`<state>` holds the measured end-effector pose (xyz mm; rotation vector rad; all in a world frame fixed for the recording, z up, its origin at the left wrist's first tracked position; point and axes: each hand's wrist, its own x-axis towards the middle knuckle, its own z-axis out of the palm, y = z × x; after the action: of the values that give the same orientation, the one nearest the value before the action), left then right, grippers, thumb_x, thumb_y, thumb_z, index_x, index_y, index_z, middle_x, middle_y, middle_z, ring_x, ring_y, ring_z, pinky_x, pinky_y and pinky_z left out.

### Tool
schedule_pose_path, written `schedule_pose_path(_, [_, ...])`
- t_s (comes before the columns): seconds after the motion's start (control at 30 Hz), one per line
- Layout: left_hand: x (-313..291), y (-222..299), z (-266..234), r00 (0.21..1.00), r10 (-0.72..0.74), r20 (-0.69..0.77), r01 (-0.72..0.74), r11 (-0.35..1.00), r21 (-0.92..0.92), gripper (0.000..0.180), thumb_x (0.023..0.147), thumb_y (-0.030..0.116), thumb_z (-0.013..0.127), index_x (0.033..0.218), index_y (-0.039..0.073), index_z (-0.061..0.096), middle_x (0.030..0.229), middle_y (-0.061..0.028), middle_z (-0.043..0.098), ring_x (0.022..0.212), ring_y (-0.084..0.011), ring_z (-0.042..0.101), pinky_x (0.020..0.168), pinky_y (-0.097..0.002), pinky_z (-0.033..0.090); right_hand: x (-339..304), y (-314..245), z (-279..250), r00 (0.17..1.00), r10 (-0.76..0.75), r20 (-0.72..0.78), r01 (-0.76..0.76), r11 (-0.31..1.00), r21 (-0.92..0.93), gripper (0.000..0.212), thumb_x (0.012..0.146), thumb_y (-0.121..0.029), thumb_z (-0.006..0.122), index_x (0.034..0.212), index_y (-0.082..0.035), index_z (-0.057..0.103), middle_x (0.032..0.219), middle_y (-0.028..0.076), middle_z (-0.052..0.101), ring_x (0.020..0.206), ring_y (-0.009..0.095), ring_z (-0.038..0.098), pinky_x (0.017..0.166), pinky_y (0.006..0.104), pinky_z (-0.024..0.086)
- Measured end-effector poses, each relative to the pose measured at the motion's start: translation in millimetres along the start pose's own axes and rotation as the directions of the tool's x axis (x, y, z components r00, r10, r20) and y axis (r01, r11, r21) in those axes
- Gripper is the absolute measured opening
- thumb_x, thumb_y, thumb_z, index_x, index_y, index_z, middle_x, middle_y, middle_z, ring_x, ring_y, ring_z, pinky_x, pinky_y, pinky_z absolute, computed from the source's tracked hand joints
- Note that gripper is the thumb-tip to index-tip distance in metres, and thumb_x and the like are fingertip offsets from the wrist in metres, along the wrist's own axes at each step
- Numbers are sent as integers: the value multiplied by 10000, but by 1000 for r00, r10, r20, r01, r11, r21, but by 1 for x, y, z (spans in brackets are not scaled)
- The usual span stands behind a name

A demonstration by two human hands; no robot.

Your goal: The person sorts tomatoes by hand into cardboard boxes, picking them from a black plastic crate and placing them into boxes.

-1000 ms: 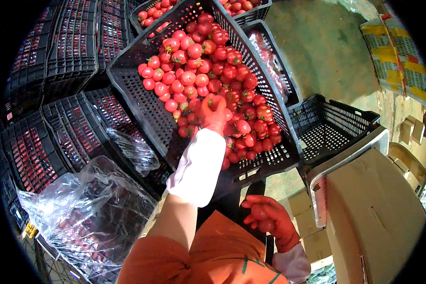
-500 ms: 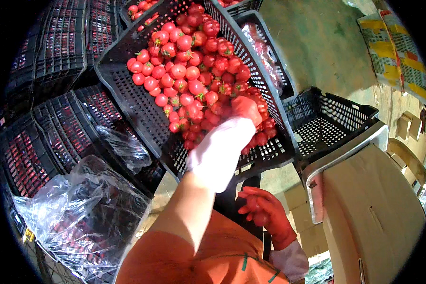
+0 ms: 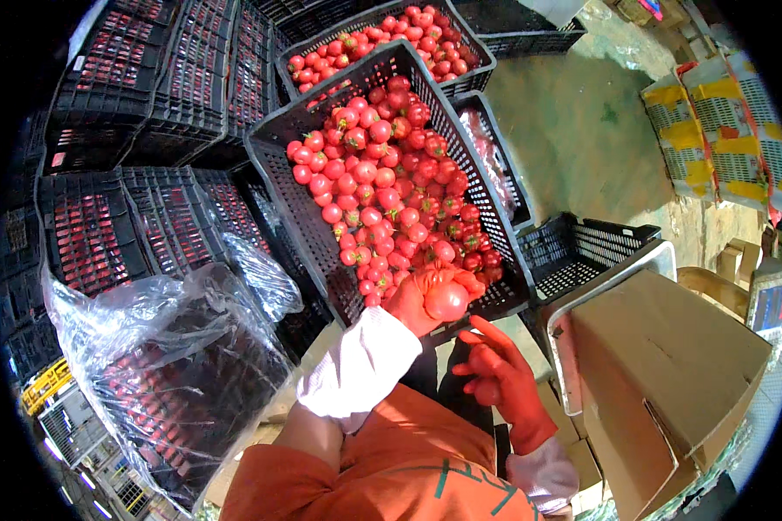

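Observation:
My left hand (image 3: 415, 301), in a red glove and with a white sleeve cuff, is turned up at the near edge of a black plastic crate (image 3: 278, 165) full of red tomatoes (image 3: 369, 187). A large red tomato (image 3: 446, 301) rests in its curled fingers. Just to the right and nearer to me is my right hand (image 3: 514, 382), also red-gloved. Its thumb and forefinger point toward the left hand, while its lower fingers curl round another round red tomato (image 3: 487, 392), partly hidden by the glove.
Stacked black crates (image 3: 148, 78) stand at the left, one draped with clear plastic film (image 3: 182, 321). Another tomato crate (image 3: 487, 68) sits beyond. At the right are an empty black crate (image 3: 582, 247) and an open cardboard box (image 3: 669, 356) beside a metal-edged frame (image 3: 558, 347).
My left hand has come out of the tomato pile toward me, turning palm up with a tomato in it. My right hand has stayed low, slightly closer to it. The view has shifted.

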<state>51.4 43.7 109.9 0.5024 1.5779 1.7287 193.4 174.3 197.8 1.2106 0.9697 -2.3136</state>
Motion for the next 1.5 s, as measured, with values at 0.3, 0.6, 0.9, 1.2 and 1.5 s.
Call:
schedule_pose_path(0.3, [-36, 65, 43, 972, -230, 56, 219, 785, -579, 408, 945, -39, 496, 1341, 54, 528, 1010, -87, 671, 827, -145, 658, 755, -293, 554, -21, 21, 27, 998, -64, -4, 64, 998, -4, 573, 933, -525, 542, 1321, -108, 490, 1155, 58, 596, 972, 179, 614, 727, 300, 506])
schedule_pose_path(0.6, [-46, 121, 60, 985, -130, 116, 172, 837, -519, 377, 955, 297, 569, 1195, 8, 611, 955, -99, 674, 758, -155, 638, 687, -303, 528, -70, 13, 31, 948, -208, 243, 195, 978, 77, 888, 806, -686, 602, 1430, -108, 343, 1311, 91, 522, 1182, 216, 521, 952, 399, 451])
schedule_pose_path(0.9, [-41, 107, -12, 992, -35, -125, -15, 923, -383, 334, 986, 249, 492, 1201, 12, 589, 845, -82, 635, 614, -133, 562, 622, -251, 502, -221, -62, 29, 474, -828, -299, 688, 561, -461, 629, 834, -414, 649, 1316, -31, 521, 1297, 141, 558, 931, 163, 575, 698, 270, 475])
schedule_pose_path(1.2, [-39, -13, -82, 832, -405, -378, 299, 903, -309, 119, 967, 122, 537, 1047, 58, 597, 793, -35, 621, 538, -99, 549, 416, -222, 397, -268, -74, -96, 246, -875, -417, 48, 441, -896, 528, 873, -360, 655, 1296, -57, 563, 1429, 106, 455, 1248, 243, 473, 1055, 383, 363])
schedule_pose_path(1.5, [-44, -142, -59, 709, -477, -519, 588, 806, 63, 205, 952, 268, 542, 955, 68, 586, 688, -35, 560, 521, -135, 491, 431, -282, 357, -243, -62, 8, -159, -929, -335, 289, 281, -915, 249, 936, -88, 469, 1060, 57, 630, 792, 218, 674, 611, 223, 602, 529, 302, 506])
